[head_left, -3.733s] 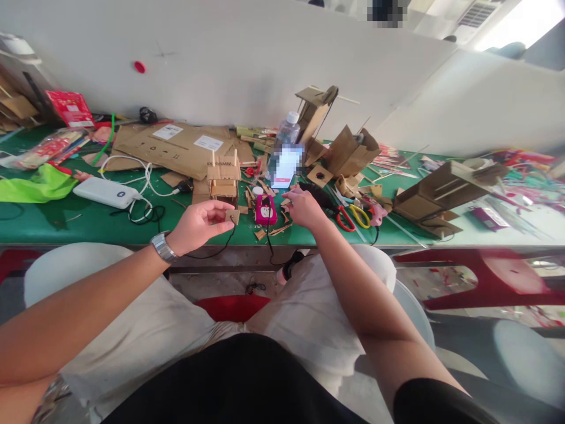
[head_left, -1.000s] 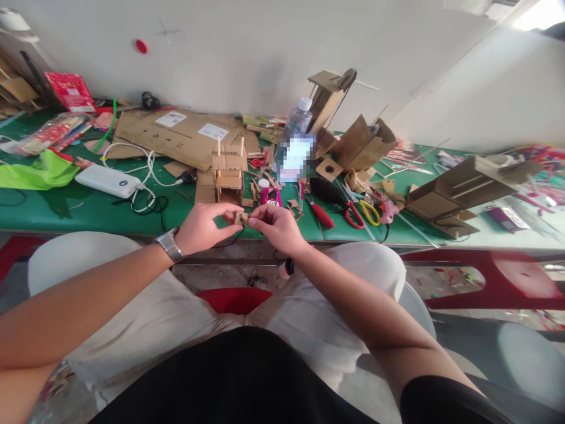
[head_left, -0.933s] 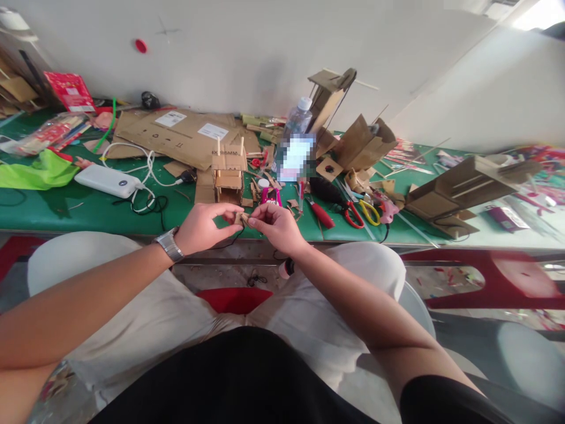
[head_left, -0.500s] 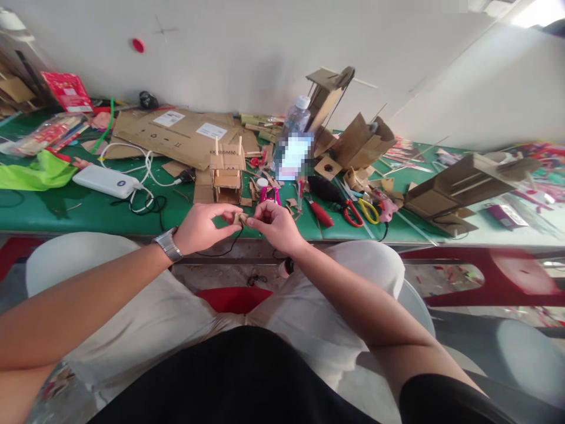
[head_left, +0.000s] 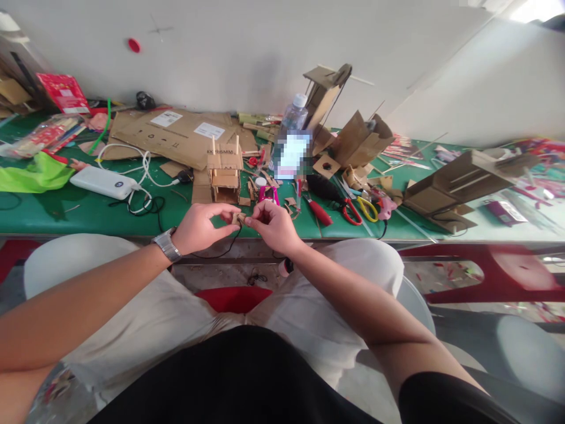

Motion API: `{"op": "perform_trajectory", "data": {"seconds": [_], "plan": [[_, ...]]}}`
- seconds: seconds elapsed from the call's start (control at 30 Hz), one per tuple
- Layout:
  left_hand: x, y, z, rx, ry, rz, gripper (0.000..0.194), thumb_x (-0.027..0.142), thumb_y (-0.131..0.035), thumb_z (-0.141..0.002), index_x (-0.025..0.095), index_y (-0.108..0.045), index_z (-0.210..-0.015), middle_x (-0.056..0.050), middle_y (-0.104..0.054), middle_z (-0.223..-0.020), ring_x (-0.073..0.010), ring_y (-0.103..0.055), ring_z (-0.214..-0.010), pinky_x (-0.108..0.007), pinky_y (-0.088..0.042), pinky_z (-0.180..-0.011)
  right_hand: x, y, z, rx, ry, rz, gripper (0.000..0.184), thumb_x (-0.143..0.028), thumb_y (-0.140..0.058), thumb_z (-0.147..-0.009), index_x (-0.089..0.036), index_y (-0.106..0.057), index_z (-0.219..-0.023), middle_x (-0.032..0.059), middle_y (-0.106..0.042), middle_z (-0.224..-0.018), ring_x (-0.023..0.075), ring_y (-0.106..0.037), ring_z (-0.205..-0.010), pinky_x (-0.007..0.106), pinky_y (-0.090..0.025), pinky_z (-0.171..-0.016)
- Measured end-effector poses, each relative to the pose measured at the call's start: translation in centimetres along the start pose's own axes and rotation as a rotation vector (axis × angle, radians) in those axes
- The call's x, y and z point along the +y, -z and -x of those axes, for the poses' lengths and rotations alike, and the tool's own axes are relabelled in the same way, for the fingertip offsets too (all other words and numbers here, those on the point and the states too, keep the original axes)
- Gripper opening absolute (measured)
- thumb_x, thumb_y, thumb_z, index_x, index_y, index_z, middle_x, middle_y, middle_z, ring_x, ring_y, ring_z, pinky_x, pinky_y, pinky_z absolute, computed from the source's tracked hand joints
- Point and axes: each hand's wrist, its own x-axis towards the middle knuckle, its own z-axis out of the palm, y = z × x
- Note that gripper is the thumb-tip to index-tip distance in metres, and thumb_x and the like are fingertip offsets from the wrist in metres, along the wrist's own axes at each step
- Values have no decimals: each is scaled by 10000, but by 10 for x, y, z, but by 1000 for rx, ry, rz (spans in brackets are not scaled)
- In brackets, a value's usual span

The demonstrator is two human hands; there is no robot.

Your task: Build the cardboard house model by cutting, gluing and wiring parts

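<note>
Left hand and right hand both pinching small cardboard piece at near edge of tabletop. Black cord dangling below piece. Cardboard model and pink box just beyond hands.

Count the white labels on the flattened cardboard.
2: the left label and the right label, both on the upper face of the flattened cardboard; any underneath would be hidden.

Hands now together — formerly apart, right one moved in, at small cardboard piece
</note>
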Motion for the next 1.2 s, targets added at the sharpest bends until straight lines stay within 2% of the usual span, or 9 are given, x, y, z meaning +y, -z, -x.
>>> {"op": "perform_trajectory", "data": {"seconds": [0.93, 1.2], "plan": [[1, 0, 0, 0, 10, 8, 302, 343, -843, -907, 222, -841, -1183, -28, -844, -909, -179, -783, -794, -280, -617, -826, -7, 0, 2, 1, -3, 36, 342, -453, -825, -803, -232, -565, -782, -44, -529, -695, 123, -417, -632, 288, -323, -583], [0, 0, -2, 1, 17, 33, 318, 361, -841, -900, 214, -838, -1182, -41, -852, -931, -190, -795, -823, -286, -621, -824, -6, 3, 0, -16, -22, -44, 442, -519, -889, -774, -229, -555, -783, -55, -520, -685, 113, -424, -628, 274, -330, -580]]}}
